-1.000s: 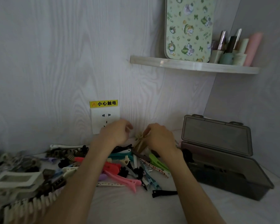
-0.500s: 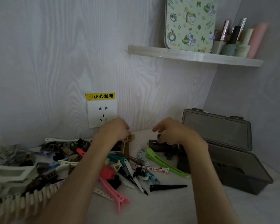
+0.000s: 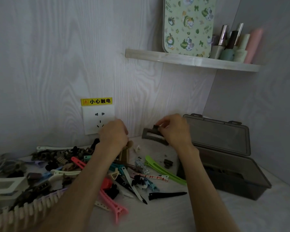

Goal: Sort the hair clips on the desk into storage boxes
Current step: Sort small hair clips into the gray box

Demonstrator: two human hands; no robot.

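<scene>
Right hand [image 3: 175,129] pinches dark rectangular clip [image 3: 153,135]; left hand [image 3: 114,133] grips tan clip [image 3: 126,151].

Both forearms extend forward, roughly parallel. Left hand [image 3: 113,133] knuckles-up, fingers curled under, contents hidden. Right hand [image 3: 174,129] raised, fingers [image 3: 161,122] curled, pinching a dark clip [image 3: 153,133].

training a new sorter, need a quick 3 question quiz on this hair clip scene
1. True or false: the storage box has its lid open.
2. Which hand grips the dark rectangular hair clip? A left hand B right hand
3. What colour is the long clip lying beside the box?

Key: 1 true; 2 B; 3 green
</scene>
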